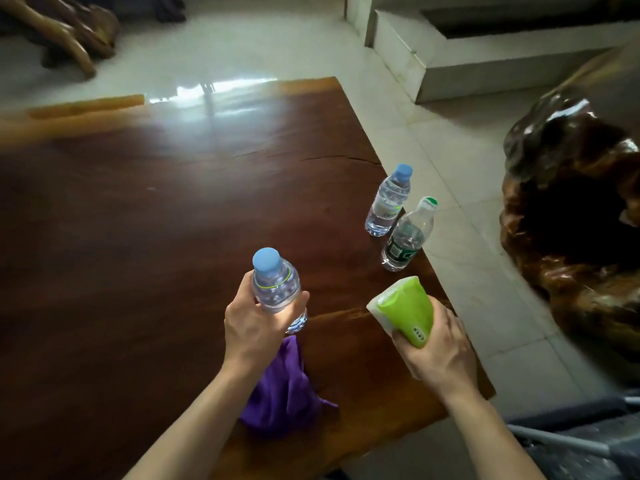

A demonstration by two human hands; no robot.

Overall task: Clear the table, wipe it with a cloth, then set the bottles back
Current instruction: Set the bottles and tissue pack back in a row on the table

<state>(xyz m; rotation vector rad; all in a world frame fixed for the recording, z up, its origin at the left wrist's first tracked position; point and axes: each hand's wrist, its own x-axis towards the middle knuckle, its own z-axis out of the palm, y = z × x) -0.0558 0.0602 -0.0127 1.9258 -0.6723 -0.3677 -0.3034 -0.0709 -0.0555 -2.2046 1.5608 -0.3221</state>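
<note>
My left hand grips a clear water bottle with a blue cap, held upright above the dark wooden table. My right hand holds a green tissue pack over the table's right edge. A crumpled purple cloth lies on the table under my left forearm. Two more bottles stand close together near the right edge: one with a blue cap and, just in front of it, one with a white and green cap and a green label.
The table's right edge drops to a pale tiled floor. A large glossy carved wood stool stands to the right. White steps lie at the back, carved wood furniture at the far left, and a grey metal frame at the bottom right.
</note>
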